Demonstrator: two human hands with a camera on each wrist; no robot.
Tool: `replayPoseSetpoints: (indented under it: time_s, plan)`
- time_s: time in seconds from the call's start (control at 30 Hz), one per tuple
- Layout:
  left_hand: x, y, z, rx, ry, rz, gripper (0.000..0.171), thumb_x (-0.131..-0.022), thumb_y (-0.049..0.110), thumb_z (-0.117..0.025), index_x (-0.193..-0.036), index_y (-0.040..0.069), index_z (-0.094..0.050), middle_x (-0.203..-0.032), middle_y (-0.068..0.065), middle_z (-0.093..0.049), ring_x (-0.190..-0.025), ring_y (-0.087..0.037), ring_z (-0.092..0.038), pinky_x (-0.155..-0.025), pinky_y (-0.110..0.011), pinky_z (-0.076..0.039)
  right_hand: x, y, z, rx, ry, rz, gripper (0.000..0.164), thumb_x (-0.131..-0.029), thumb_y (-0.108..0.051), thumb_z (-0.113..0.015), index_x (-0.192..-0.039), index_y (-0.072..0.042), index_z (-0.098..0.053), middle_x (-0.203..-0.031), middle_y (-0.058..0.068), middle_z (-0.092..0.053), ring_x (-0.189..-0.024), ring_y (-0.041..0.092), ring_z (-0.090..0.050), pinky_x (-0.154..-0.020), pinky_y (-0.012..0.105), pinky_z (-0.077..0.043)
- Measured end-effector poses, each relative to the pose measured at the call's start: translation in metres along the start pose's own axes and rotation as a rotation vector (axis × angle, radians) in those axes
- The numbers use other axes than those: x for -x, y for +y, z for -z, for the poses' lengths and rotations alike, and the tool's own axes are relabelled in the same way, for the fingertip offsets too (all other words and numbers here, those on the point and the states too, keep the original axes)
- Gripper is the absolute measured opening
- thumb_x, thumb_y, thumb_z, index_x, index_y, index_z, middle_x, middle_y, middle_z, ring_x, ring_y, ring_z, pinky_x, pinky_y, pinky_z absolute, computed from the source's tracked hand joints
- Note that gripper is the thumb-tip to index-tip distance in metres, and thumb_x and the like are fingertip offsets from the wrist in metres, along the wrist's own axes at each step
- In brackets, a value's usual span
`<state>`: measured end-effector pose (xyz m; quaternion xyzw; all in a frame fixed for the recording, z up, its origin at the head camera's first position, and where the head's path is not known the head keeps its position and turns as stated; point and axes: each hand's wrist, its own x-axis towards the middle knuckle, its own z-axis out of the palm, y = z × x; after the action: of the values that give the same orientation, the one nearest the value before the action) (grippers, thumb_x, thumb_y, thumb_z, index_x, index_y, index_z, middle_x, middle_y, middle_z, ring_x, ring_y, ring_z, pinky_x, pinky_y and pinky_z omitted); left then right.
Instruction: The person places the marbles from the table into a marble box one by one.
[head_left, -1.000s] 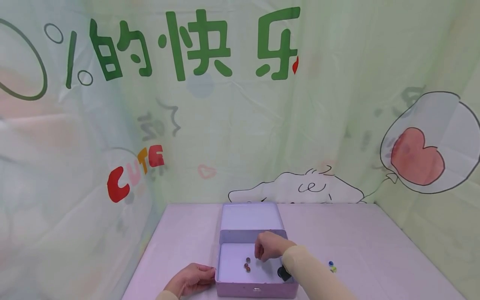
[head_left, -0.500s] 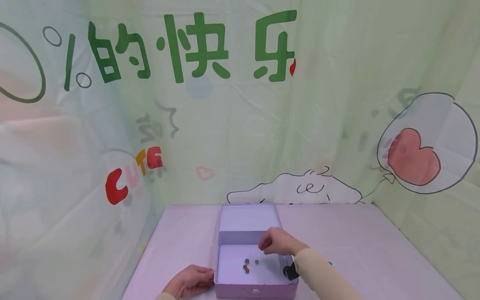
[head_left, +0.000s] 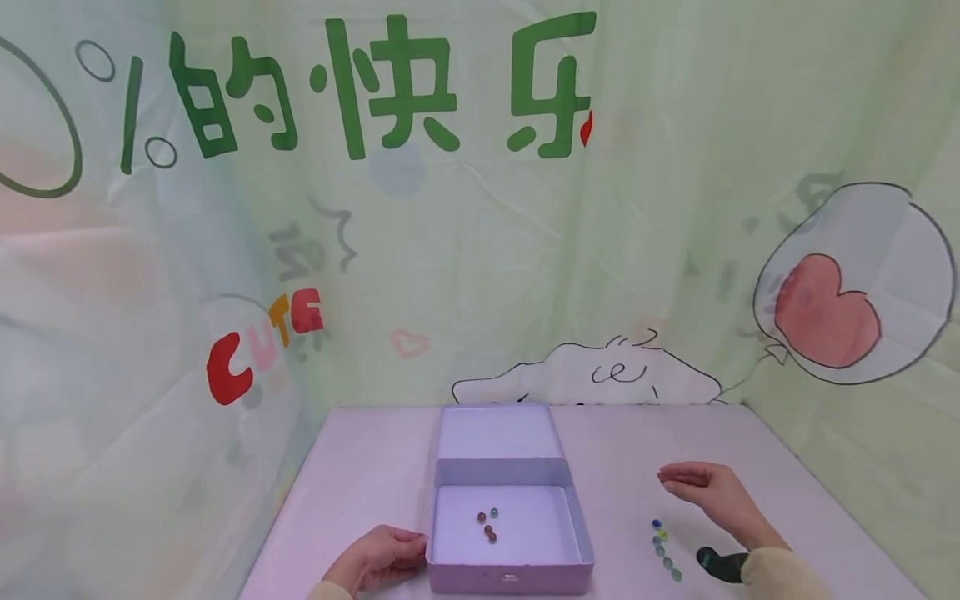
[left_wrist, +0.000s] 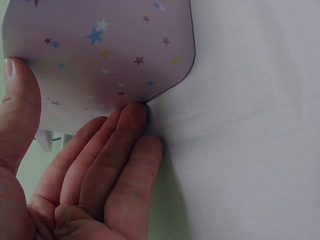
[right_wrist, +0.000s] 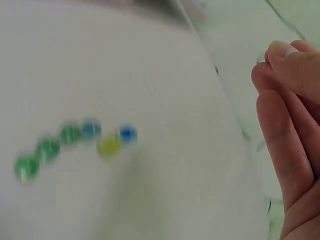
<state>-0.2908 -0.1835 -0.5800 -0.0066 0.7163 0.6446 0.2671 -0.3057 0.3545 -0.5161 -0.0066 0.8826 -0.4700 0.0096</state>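
My left hand (head_left: 378,557) grips the near left side of an open lilac box (head_left: 510,579). In the left wrist view its thumb lies at one edge of the star-printed wall (left_wrist: 105,55), its fingers at the other. Inside the box lie a green marble (head_left: 494,513) and three brown marbles (head_left: 482,517). To the right of the box, my right hand (head_left: 716,496) is raised over the table, thumb tip against fingertips. A pale curved edge of a marble (right_wrist: 261,56) peeks out at the pinch; most of it is hidden.
Right of the box, a curved row of marbles lies on the table (head_left: 615,500): a dark blue marble (head_left: 657,524), a yellow marble (head_left: 663,536) and several green-blue marbles (head_left: 667,563). The box lid (head_left: 498,432) is folded back. A printed curtain (head_left: 525,267) surrounds the table.
My right hand has lifted out of the box and moved right, past the marble row. The green marble and a brown one in the box have rolled left. My left hand has stayed at the box.
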Motion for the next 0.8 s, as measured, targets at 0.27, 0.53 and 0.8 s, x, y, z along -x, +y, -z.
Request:
replayPoseSetpoints:
  time_s: [0.27, 0.53, 0.8]
  plan:
    - [0.002, 0.001, 0.005, 0.018, 0.004, 0.006, 0.035, -0.099, 0.013, -0.068, -0.123, -0.013, -0.066, -0.114, -0.022, -0.075, -0.1, -0.018, -0.072, -0.098, -0.046, -0.058, -0.005, 0.029, 0.01, -0.01, 0.023, -0.083, 0.047, -0.093, -0.024, -0.076, -0.127, 0.007, -0.066, -0.118, 0.019, -0.075, -0.101, 0.02, -0.074, -0.087, 0.035, -0.062]
    - [0.004, -0.004, 0.001, 0.046, 0.018, -0.007, 0.031, -0.097, 0.012, -0.07, -0.119, -0.01, -0.069, -0.11, -0.02, -0.077, -0.095, -0.014, -0.071, -0.096, -0.044, -0.06, -0.018, 0.048, -0.013, -0.046, 0.029, -0.154, 0.041, -0.092, -0.02, -0.077, -0.123, 0.005, -0.068, -0.115, 0.02, -0.075, -0.101, 0.024, -0.073, -0.089, 0.04, -0.062]
    - [0.002, -0.001, -0.002, 0.04, 0.021, 0.019, 0.03, -0.098, 0.012, -0.07, -0.119, -0.009, -0.07, -0.111, -0.02, -0.076, -0.095, -0.015, -0.07, -0.098, -0.047, -0.058, -0.017, 0.074, -0.03, -0.03, 0.042, -0.205, 0.035, -0.087, -0.015, -0.081, -0.114, 0.004, -0.072, -0.106, 0.016, -0.078, -0.097, 0.024, -0.073, -0.085, 0.04, -0.062]
